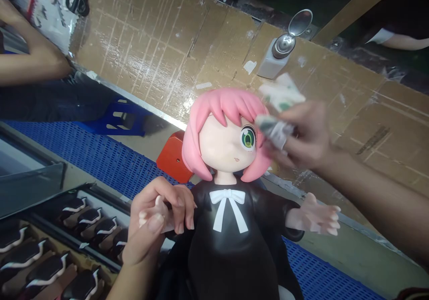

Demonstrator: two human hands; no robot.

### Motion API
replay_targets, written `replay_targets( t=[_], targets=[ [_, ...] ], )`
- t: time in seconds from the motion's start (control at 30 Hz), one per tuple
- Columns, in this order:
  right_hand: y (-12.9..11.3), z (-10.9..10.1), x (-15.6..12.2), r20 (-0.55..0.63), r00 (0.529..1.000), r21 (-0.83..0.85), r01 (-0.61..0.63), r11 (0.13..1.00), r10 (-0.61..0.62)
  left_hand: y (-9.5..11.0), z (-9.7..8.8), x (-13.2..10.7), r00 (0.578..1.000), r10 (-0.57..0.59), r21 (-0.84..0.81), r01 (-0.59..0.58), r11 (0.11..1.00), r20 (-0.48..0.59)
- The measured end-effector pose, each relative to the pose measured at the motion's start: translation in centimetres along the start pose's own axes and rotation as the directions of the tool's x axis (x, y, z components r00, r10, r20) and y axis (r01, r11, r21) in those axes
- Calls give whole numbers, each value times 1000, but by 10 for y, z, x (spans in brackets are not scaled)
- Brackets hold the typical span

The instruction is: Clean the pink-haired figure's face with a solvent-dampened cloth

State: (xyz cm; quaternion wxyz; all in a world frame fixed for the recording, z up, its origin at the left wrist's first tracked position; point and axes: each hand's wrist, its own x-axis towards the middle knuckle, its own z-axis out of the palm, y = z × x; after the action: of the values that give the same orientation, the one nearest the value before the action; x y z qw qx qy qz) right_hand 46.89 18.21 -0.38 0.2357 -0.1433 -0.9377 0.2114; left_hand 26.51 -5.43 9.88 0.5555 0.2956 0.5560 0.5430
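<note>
The doll, a large figure with pink hair, a black dress and a white bow at the collar, stands upright in the middle of the view, in front of the cardboard-covered bench and above a blue ribbed surface. The left hand is closed around the doll's outstretched arm, fingers wrapped over its small pale hand, and steadies the figure. The right hand pinches a folded, stained cloth between thumb and fingers and presses its tip against the side of the doll's head, just beside the open green eye. The work in hand looks like wiping a mark off the face; it probably goes best with light, short strokes with a clean corner of the cloth, kept off the printed eye, while the left hand holds firm so the head does not rock. A white dispenser bottle with a metal press top and its lid flipped open stands on the bench behind the head, near the cloth. A red box sits behind the doll's shoulder. At the lower left a tray holds rows of dark doll shoes. Another person's arm rests at the far left, well apart.
</note>
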Motion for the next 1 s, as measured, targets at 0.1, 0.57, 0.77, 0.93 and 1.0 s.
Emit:
replay_targets(
  t=[0.1, 0.57, 0.77, 0.93, 1.0],
  targets=[
    [-18, 9, -22, -130, 939, 20, 323, 946, -318, 1, -1, 0, 1000, -24, 5, 24, 1000, 12],
    [-46, 21, -25, -157, 938, -44, 306, 951, -309, 1, 0, 2, 999, -40, -43, 40, 998, 9],
    [-48, 20, -26, -172, 942, -40, 286, 957, -288, 2, -1, 0, 997, -81, -65, 80, 995, -14],
    [-50, 20, -23, -162, 947, -49, 271, 961, -276, 3, -2, -1, 995, -96, -78, 93, 993, -28],
    [-49, 20, -23, -178, 940, -47, 286, 957, -290, 3, -1, -1, 993, -107, -86, 103, 991, -41]
  ],
)
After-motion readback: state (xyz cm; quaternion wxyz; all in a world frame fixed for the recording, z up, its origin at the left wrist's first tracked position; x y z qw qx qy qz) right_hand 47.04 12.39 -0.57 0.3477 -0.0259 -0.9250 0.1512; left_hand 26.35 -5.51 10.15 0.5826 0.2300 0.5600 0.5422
